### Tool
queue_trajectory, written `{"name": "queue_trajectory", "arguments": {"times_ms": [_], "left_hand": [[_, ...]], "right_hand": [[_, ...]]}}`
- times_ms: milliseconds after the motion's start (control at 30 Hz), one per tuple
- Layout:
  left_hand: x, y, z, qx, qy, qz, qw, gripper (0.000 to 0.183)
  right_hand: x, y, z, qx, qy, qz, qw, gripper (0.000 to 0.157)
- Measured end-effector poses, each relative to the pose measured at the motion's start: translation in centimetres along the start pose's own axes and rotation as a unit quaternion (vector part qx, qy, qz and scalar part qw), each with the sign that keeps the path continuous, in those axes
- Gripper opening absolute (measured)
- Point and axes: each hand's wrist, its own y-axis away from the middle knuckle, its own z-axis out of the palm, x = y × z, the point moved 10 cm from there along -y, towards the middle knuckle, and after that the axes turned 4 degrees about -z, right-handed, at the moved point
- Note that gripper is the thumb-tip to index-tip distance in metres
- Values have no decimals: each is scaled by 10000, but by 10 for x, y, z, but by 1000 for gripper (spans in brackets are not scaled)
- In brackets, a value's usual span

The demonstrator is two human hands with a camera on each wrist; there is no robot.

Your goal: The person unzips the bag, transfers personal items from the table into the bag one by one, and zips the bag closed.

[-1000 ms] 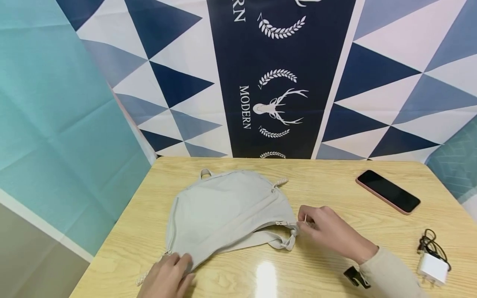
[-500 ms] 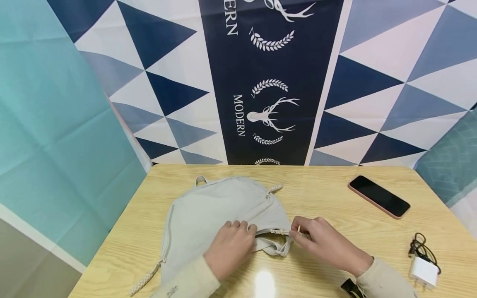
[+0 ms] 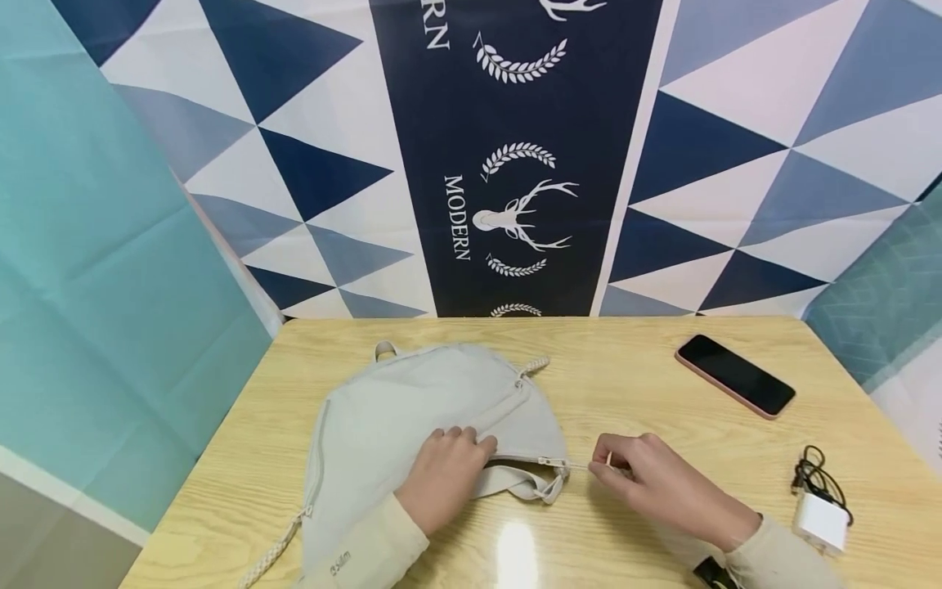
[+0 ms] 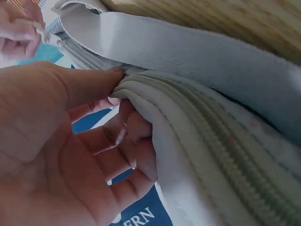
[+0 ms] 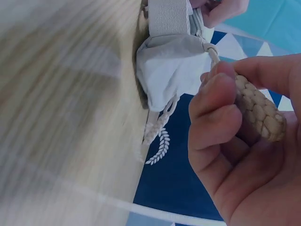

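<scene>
A pale grey backpack (image 3: 419,393) lies flat on the wooden table. My left hand (image 3: 445,478) pinches its near edge, thumb on one side and fingers on the other, right along the zipper (image 4: 207,127) in the left wrist view. To the right, my right hand (image 3: 658,487) grips a braided zipper pull (image 5: 258,108), mostly inside the fingers. The pull's thin cord (image 3: 579,466) runs straight from the bag's right corner to my fingertips. A flat grey strap (image 3: 504,478) loops out below the zipper. Another braided pull (image 3: 272,556) hangs at the bag's lower left.
A phone with a pink case (image 3: 736,376) lies at the back right of the table (image 3: 625,360). Nearer on the right sit a white charger (image 3: 820,522) and a coiled black cable (image 3: 817,478). Patterned cloth (image 3: 331,164) hangs behind the table.
My left hand has moved from the bag's lower left corner to its near edge and now grips it there. My right hand has drawn the zipper pull slightly rightward from the bag.
</scene>
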Motion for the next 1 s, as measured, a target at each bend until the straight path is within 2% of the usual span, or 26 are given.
{"name": "queue_trajectory", "arguments": {"times_ms": [133,233,400,467,600,767,867,1000], "left_hand": [[-8,-1,0,15,203,-125,9997,16],[-10,-1,-1,103,274,-150,9995,15],[-4,4,-2,231,241,71,9994,13],[-1,6,-3,282,243,191,9991,10],[2,12,-6,222,387,263,9987,7],[5,16,-13,-148,675,328,9971,16],[7,12,-20,-236,800,413,9957,16],[8,-3,-32,-134,845,476,9952,14]], "right_hand": [[0,13,0,-129,-140,-64,9998,22],[-5,22,6,-170,-260,-297,9991,17],[-20,31,23,-506,-745,-877,9921,12],[-22,31,26,-683,-973,-976,9881,12],[-13,24,26,-714,-1208,-835,9866,18],[11,3,22,-416,-997,-490,9929,26],[28,-11,20,-235,-832,-199,9961,26],[45,-33,14,-30,-749,112,9971,20]]}}
